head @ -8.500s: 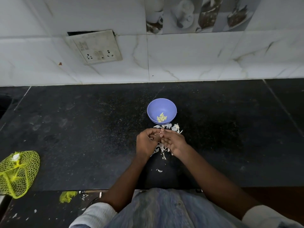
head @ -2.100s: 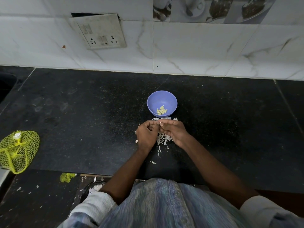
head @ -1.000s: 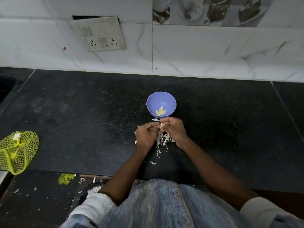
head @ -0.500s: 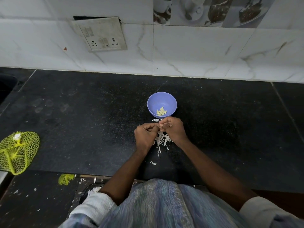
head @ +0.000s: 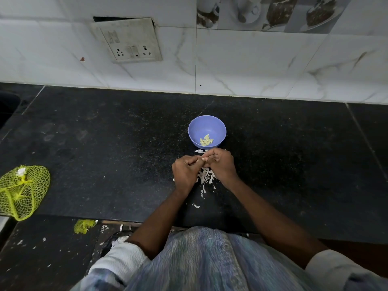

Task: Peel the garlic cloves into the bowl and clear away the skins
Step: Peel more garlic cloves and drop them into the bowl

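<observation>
A small purple bowl (head: 206,131) stands on the black counter (head: 105,143) and holds several peeled yellowish garlic cloves (head: 206,141). Just in front of the bowl my left hand (head: 185,172) and my right hand (head: 220,164) meet fingertip to fingertip, pinching a garlic clove (head: 204,159) of which only a pale sliver shows. Below and between the hands lies a heap of white garlic skins (head: 206,177), with a few loose flakes (head: 196,205) nearer the counter's front edge.
A yellow mesh bag (head: 22,191) lies at the counter's left front edge, with a yellow scrap (head: 84,226) and white flakes on the dark surface below. A socket plate (head: 128,39) hangs on the tiled wall behind. A dark sink edge (head: 8,106) is far left.
The hands have stayed together in front of the bowl, working the clove with small finger movements. The view has shifted slightly.
</observation>
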